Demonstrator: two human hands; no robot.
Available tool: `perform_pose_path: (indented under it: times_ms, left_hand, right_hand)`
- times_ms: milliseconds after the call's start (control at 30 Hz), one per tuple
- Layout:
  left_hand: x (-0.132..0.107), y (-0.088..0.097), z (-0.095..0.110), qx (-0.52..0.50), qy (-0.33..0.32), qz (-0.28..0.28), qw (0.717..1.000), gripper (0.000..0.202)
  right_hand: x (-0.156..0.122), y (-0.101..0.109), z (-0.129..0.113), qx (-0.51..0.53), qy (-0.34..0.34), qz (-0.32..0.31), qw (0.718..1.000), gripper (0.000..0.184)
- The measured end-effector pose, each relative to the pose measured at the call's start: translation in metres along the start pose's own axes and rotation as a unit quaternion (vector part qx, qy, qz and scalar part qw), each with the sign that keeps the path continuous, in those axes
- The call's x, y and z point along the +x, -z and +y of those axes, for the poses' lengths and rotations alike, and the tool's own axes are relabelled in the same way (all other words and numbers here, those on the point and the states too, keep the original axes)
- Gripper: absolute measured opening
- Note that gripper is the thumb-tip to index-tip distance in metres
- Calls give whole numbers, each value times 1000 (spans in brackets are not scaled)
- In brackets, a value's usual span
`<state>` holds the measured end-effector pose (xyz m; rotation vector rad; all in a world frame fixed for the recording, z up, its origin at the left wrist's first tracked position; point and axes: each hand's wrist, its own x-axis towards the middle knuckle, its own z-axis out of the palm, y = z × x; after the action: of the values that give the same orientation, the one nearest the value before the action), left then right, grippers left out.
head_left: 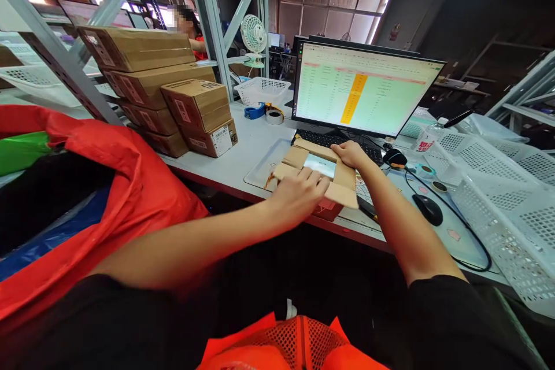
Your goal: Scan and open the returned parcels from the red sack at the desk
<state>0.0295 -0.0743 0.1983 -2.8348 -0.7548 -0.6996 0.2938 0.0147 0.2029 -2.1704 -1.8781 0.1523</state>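
Red bag (130,185) crowds the left. Stacked cartons (147,81), then a bare strip of table (243,150). Left hand (299,191) lies flat, fingers together, on the near flap of the open cardboard box (344,176), which overhangs the table's front edge. Right hand (349,153) lies flat on the far flap. Mouse (427,209) and white baskets (511,202) hem the right.

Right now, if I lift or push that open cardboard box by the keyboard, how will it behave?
Probably light: the cardboard box is shallow and thin-walled. Its flaps lie splayed open, so they would likely bend if grabbed; the left hand and right hand rest on two. On the smooth desk it should slide rather than tip.
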Motion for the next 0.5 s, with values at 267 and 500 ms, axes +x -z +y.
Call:
perform_pose_path:
  times_ms: [267, 500]
  left_hand:
    - [53, 6, -60, -217, 15, -13, 976, 38]
    - [112, -1, -51, -40, 17, -248, 968, 28]
  right_hand:
    - [-3, -8, -1, 68, 17, 31, 997, 47]
    - [-31, -6, 6, 271, 4, 185, 945, 60]
